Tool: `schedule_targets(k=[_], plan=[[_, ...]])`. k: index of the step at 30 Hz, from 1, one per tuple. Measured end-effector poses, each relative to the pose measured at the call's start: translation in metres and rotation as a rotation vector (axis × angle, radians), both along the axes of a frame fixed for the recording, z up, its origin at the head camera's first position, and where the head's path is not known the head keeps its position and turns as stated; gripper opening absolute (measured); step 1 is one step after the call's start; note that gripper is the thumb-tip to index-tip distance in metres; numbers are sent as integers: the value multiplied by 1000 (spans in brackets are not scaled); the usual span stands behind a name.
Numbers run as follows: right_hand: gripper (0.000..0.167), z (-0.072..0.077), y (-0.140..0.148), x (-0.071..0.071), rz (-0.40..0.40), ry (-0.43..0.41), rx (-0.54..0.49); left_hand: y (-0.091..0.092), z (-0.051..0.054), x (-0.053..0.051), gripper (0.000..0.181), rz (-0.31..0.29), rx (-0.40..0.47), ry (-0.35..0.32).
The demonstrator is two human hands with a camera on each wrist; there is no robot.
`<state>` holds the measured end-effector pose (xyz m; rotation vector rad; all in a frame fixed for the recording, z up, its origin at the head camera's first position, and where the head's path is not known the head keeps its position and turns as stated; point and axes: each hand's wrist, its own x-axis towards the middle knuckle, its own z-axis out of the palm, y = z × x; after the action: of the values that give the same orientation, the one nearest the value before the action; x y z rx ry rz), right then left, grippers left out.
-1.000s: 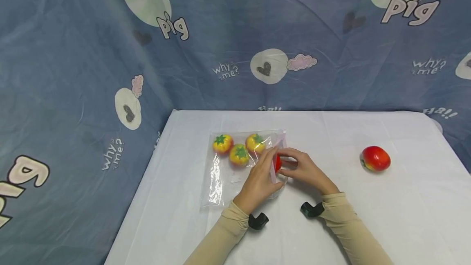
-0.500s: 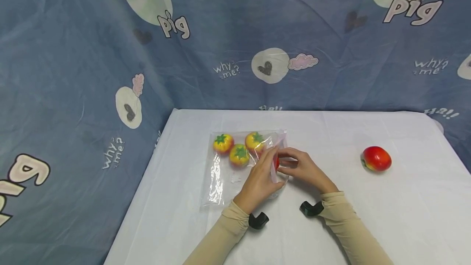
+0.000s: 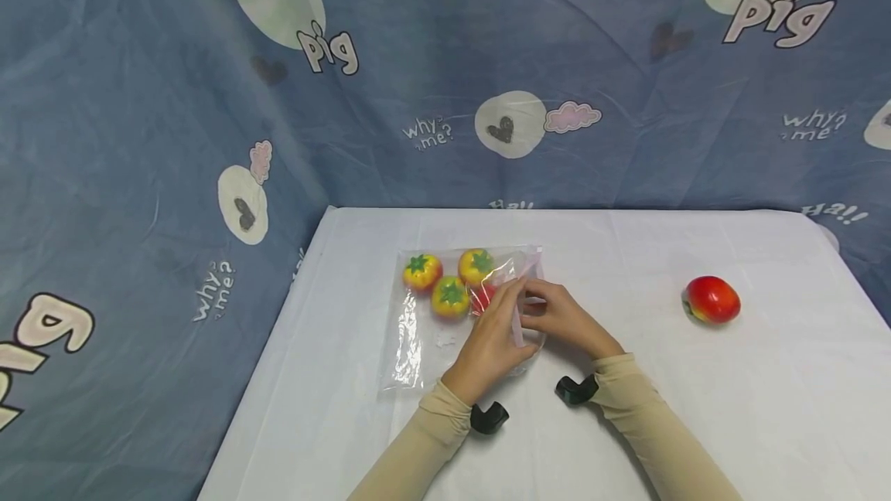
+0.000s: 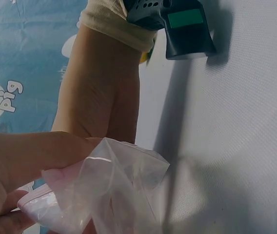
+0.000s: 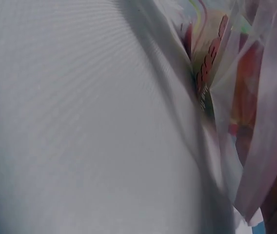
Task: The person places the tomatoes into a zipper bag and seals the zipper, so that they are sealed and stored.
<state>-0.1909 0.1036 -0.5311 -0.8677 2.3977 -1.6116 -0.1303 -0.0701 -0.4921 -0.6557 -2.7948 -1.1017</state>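
A clear zip bag [image 3: 411, 350] lies on the table with several yellow toy tomatoes [image 3: 450, 297] with green tops in it. My left hand [image 3: 487, 342] pinches the bag's mouth near its pinkish zip edge; the left wrist view shows the crumpled plastic [image 4: 124, 185] under the thumb. Fingers of my right hand [image 3: 564, 319] reach into the mouth and hold a red toy tomato [image 3: 482, 298], partly hidden behind my left hand. Through the plastic in the right wrist view, a fingertip touches this orange-red toy tomato [image 5: 246, 92].
Another red toy tomato [image 3: 711, 300] lies alone on the right of the white-covered table [image 3: 626, 253]. Dark wrist-camera mounts [image 3: 489, 417] stick out from both sleeves. A blue printed cloth [image 3: 390, 60] hangs behind and at the left.
My right hand has moved left, deeper into the bag's mouth, with the red toy tomato. The nearby yellow-topped ones have shifted slightly left. My left hand stays in place.
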Motion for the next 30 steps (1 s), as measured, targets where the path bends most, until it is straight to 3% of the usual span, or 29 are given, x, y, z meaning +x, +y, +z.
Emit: schedule_targets(k=[14, 22, 30], plan=[[40, -4, -5, -7, 14, -80, -24, 0, -1, -1, 104, -6, 20, 0], [43, -6, -9, -7, 40, -75, -21, 0, 0, 0, 105, 1, 10, 9], [41, -5, -12, -9, 31, -40, 45, 0, 1, 0, 105, 7, 18, -8]])
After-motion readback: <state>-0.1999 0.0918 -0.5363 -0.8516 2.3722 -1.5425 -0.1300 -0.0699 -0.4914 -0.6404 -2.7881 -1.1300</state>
